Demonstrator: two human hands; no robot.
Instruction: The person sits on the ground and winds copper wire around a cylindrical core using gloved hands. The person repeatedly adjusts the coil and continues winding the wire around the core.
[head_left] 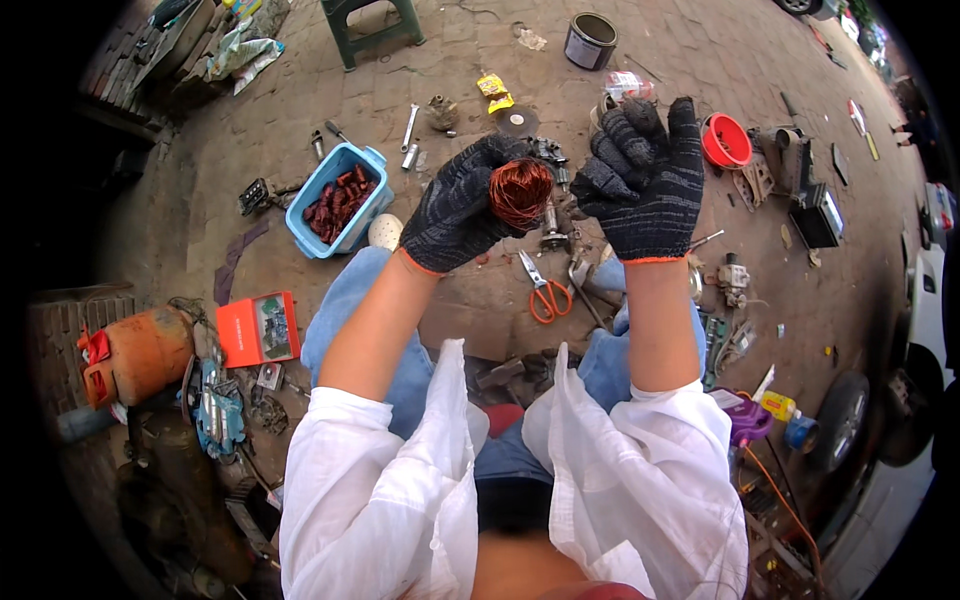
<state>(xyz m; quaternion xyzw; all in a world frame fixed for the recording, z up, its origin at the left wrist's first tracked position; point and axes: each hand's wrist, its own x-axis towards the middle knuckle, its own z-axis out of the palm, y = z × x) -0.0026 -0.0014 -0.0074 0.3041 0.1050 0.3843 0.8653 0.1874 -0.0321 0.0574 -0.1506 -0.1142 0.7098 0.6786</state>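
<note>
Both hands wear black knitted work gloves with orange cuffs. In my left hand [455, 205], closed at chest height, is a tangled bundle of copper wire [521, 192], its loose loops facing up. My right hand [645, 190] is raised to the right of it, apart from the bundle; several fingers are curled in and one digit points up. Whether a thin wire or anything else is pinched there, I cannot make out. Between and below the hands lie orange-handled scissors [545, 290] on the ground. A blue plastic basin [340, 205] with reddish-brown copper windings stands left of my left hand.
Brick paving spreads around my seat. Ahead are a green stool [372, 30], a dark can [590, 42], a wrench [410, 128] and a grinding disc [517, 121]. Rightward: a red bowl [726, 140], metal parts, a tyre [840, 420]. Leftward: an orange-red box [258, 330], a rusty gas cylinder [150, 353].
</note>
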